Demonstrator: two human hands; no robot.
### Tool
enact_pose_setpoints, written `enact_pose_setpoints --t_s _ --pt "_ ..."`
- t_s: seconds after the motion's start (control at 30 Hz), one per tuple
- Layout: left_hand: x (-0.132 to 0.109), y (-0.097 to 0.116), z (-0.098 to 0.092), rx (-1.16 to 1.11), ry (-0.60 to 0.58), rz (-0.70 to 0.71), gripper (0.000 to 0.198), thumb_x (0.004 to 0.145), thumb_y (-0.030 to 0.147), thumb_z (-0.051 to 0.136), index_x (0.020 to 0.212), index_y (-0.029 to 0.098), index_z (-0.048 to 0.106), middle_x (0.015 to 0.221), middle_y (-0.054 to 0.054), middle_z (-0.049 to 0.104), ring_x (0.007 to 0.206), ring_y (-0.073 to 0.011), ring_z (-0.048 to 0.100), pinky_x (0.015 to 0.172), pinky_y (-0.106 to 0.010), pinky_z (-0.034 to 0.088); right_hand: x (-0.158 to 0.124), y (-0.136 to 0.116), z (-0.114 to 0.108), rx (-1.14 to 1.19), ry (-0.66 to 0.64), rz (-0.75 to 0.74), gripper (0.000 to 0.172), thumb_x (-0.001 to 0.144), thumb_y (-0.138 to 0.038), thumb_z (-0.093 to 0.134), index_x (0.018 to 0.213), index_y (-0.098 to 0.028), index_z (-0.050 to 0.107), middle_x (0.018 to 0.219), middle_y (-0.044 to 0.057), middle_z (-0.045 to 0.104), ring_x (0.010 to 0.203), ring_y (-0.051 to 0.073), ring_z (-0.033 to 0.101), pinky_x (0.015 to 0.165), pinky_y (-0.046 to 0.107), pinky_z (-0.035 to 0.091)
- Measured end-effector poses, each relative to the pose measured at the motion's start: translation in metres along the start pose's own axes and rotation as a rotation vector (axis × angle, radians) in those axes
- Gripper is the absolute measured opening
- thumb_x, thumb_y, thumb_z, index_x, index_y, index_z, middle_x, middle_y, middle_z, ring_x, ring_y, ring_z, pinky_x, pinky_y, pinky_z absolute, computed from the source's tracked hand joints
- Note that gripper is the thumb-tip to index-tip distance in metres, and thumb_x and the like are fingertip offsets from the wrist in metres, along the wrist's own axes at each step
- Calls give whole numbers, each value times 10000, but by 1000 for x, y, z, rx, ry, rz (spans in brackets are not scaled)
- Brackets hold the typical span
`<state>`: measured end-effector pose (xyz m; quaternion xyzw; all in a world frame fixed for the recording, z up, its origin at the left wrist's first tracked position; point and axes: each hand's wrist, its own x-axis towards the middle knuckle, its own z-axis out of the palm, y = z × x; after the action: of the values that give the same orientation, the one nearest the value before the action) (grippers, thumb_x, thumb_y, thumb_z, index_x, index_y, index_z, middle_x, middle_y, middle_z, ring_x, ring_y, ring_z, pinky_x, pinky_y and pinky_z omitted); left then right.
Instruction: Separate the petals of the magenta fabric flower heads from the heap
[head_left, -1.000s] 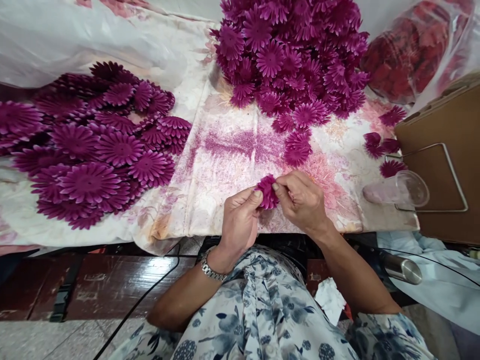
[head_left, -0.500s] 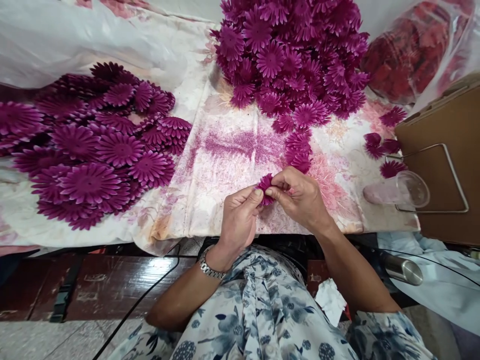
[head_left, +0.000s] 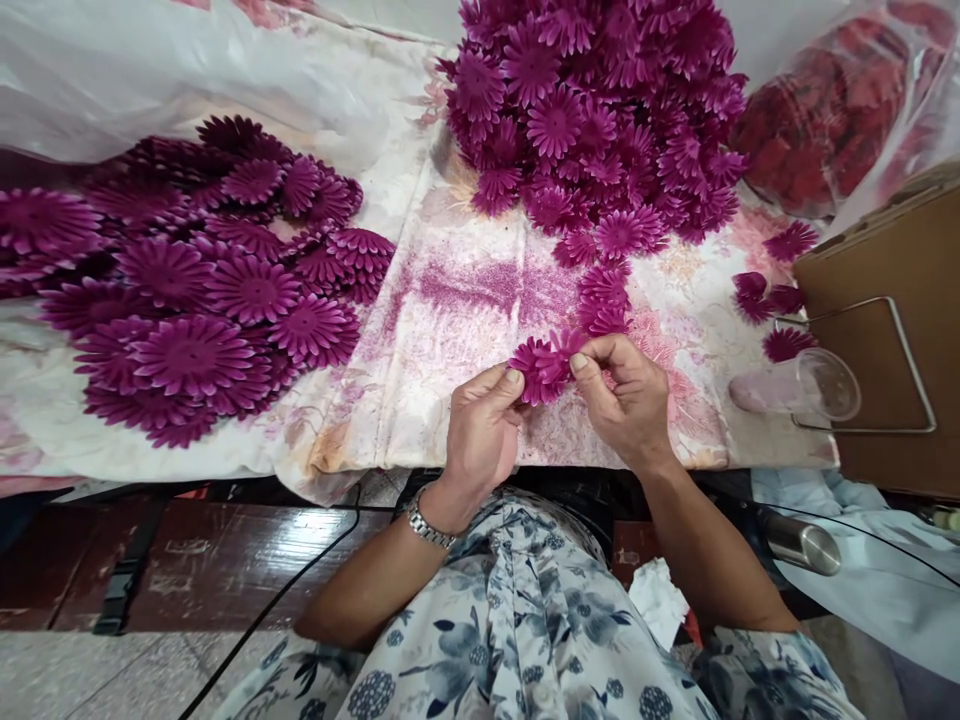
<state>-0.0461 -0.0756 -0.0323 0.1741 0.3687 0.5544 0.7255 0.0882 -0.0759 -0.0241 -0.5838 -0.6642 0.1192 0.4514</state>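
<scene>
In front of my body, over the near part of the cloth, my left hand (head_left: 482, 428) pinches a purple artificial flower layer (head_left: 533, 374) between thumb and fingers. A second purple flower layer (head_left: 565, 352) is pinched at its right edge by my right hand (head_left: 628, 398). The two layers overlap where they meet between my hands. Just beyond my right hand, a short row of small flower layers (head_left: 602, 300) leads back to a large heap of small purple flowers (head_left: 600, 130). Bigger flat purple flower layers (head_left: 199, 355) lie piled on the left.
A floral cloth (head_left: 420, 410) dusted with purple specks covers the table. On the right are a clear plastic cup (head_left: 825, 385) on its side, a bent metal wire frame (head_left: 904, 350), a cardboard box (head_left: 885, 260) and loose purple pieces (head_left: 787, 344). A plastic bag of red petals (head_left: 821, 120) sits behind.
My right hand has moved right, away from my left. The purple material between them now shows as two overlapping flower layers, spread wider. The view has shifted slightly.
</scene>
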Motion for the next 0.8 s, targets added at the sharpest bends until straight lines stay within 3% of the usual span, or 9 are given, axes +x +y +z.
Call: enact_pose_setpoints --t_s 0.07,0.17,0.3,0.43,0.57,0.67,0.8 --pt "0 -1 -1 -12 21 16 220 586 313 789 610 135 662 584 5 588 565 -87 500 571 -221 420 7 11 -7 3 96 44 133 860 -270 514 757 -187 528 627 -34 523 530 82 482 508 224 408" --pt "1 -3 -4 -21 27 27 230 585 320 793 630 133 667 591 9 586 572 -82 506 573 -213 426 23 29 -21 -209 258 25 160 883 -304 468 834 -178 555 709 9 543 611 119 513 588 278 443" --pt "1 -2 -5 -1 14 22 195 625 301 770 645 136 668 618 1 613 598 -90 543 603 -221 461 29 32 -40 -481 234 -109 329 896 -330 437 1185 -190 507 992 108 601 840 202 567 729 374 480" --pt "2 0 -6 37 34 21 171 627 266 768 650 127 671 661 -19 656 636 -109 588 641 -244 508 8 22 -69 -684 242 -230 304 875 -336 497 1145 -215 569 1041 109 615 991 240 569 884 440 438" --pt "4 0 -6 52 37 45 139 616 229 777 666 135 688 675 -6 673 676 -107 612 664 -226 537 -23 30 -119 -941 333 -102 387 800 -444 594 1135 -251 598 1210 135 572 1149 307 498 975 507 375" --pt "5 -2 -6 105 29 74 116 655 231 753 720 146 707 731 -13 698 702 -121 629 696 -256 560 -40 46 -148 -1032 247 77 422 773 -518 595 1086 -237 633 1347 145 480 1295 350 370 1024 539 332" --pt "3 -3 -5 147 31 108 65 721 204 698 748 147 713 751 -13 705 738 -140 647 771 -302 574 -47 61 -159 -1040 22 235 410 790 -545 558 1018 -224 671 1451 108 378 1379 372 244 1042 579 308"
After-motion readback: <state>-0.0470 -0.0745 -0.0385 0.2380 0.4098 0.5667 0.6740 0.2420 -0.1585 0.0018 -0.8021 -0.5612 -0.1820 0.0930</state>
